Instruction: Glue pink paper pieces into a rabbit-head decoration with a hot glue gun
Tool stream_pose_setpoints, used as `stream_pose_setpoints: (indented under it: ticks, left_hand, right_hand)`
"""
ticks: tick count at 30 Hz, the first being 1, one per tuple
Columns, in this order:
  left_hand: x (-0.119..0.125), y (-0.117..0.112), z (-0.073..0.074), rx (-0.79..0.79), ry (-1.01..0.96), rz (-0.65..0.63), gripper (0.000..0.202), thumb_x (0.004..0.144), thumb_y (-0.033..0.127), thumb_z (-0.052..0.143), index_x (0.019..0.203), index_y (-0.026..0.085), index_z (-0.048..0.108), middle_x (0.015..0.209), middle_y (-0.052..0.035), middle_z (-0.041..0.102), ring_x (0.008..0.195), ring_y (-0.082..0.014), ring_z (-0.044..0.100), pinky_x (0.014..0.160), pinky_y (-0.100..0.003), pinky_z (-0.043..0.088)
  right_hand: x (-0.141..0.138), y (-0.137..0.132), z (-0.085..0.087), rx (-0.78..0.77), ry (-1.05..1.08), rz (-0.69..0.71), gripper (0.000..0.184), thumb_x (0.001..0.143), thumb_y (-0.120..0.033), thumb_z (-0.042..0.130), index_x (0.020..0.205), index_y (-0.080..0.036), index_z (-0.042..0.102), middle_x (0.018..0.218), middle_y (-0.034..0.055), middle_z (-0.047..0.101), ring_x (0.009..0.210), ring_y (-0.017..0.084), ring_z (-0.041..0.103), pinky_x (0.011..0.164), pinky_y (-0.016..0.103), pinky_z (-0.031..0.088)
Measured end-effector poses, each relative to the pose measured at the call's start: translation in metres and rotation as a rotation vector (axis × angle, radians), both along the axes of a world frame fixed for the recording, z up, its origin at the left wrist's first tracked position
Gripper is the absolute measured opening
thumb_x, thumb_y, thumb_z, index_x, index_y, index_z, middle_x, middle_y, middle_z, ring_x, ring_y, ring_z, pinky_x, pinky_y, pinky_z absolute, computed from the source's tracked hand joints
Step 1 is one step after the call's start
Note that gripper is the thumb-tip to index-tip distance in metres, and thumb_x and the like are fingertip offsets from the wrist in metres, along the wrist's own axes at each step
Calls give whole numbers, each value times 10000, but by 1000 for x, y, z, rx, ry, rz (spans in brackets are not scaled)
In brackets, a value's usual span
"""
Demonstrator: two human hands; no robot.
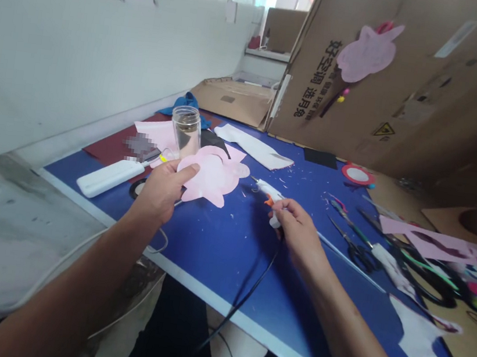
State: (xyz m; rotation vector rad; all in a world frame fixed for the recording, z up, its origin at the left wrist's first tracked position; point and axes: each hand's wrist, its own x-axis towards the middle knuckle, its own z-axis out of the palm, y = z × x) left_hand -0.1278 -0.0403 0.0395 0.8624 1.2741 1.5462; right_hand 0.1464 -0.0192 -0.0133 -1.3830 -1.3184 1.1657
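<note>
Between the thumb and fingers of my left hand point(162, 189) is a pink paper cutout point(212, 178) with rounded and pointed lobes, held above the blue table point(212, 245). My right hand point(296, 224) grips a white hot glue gun point(269, 191) with an orange trigger. Its nozzle points left toward the cutout's right edge, with a small gap between them. A black cord hangs from the glue gun's handle. Behind the cutout stands a clear glass jar point(187, 131), partly covered by it.
A white power bank point(111, 178) lies left of my left hand. At right are black scissors point(353, 243), pens and pink paper scraps point(441, 243). A large cardboard box point(311, 94) rises behind, with a similar pink cutout point(367, 54) on it. A red tape roll point(357, 174) lies near its base.
</note>
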Motion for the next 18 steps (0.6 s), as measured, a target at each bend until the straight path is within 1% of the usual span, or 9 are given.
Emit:
stream_pose_setpoints:
  ticks: [2, 5, 7, 9, 11, 13, 14, 16, 18]
  left_hand:
    - [-2, 1, -1, -4, 1, 11, 375, 746, 397, 944, 994, 142, 826, 947, -138, 842, 874, -282, 797, 637, -309, 605]
    - [0, 3, -5, -46, -12, -8, 341, 757, 346, 929, 997, 133, 813, 902, -119, 826, 791, -246, 771, 594, -282, 563]
    - [5, 4, -9, -105, -18, -48, 292, 768, 319, 915, 963, 132, 804, 852, -102, 805, 708, -211, 728, 569, -272, 536]
    - [17, 5, -16, -171, -6, -115, 239, 792, 315, 895, 916, 135, 798, 814, -90, 782, 646, -177, 675, 553, -262, 506]
    - [32, 7, -24, -232, 27, -200, 209, 817, 320, 875, 882, 137, 797, 787, -78, 762, 617, -156, 639, 546, -255, 470]
    - [50, 10, -32, -273, 66, -267, 179, 843, 311, 841, 868, 140, 796, 766, -65, 745, 608, -148, 625, 549, -254, 443]
    - [59, 12, -35, -288, 84, -296, 161, 853, 300, 821, 862, 141, 795, 755, -57, 736, 607, -146, 622, 553, -254, 435]
    - [75, 17, -39, -303, 114, -353, 129, 870, 274, 781, 868, 146, 790, 749, -45, 724, 615, -146, 622, 568, -258, 432]
    - [87, 24, -42, -309, 135, -396, 105, 867, 256, 766, 882, 153, 777, 762, -41, 724, 632, -153, 630, 584, -266, 438]
  right_hand:
    - [2, -7, 8, 90, -69, -32, 187, 848, -354, 615, 1004, -265, 669, 818, -16, 666, 679, 181, 550, 624, 308, 381]
    - [6, -23, 27, 223, -279, -42, 260, 979, -318, 520, 1169, -287, 695, 814, -27, 646, 668, 191, 542, 661, 332, 381]
    - [10, -35, 40, 301, -423, -48, 272, 1046, -330, 489, 1200, -299, 712, 797, -27, 627, 661, 197, 537, 683, 347, 385]
    - [14, -46, 50, 395, -479, -37, 256, 1072, -321, 494, 1199, -292, 714, 870, 1, 675, 737, 214, 610, 733, 363, 421]
    - [20, -56, 55, 460, -497, -46, 214, 1084, -310, 520, 1198, -287, 700, 928, 20, 702, 774, 219, 644, 750, 371, 443]
    - [27, -62, 57, 483, -501, -103, 156, 1076, -315, 589, 1208, -291, 667, 911, 14, 694, 723, 203, 622, 714, 368, 442]
    - [31, -65, 56, 480, -482, -139, 159, 1065, -330, 635, 1220, -296, 642, 900, 5, 688, 691, 193, 602, 688, 363, 436]
    - [41, -66, 53, 459, -374, -210, 278, 1021, -385, 745, 1233, -306, 583, 917, -2, 703, 678, 187, 602, 655, 355, 445]
    - [50, -64, 50, 417, -213, -264, 412, 954, -439, 845, 1210, -306, 551, 968, 10, 740, 728, 200, 656, 661, 356, 490]
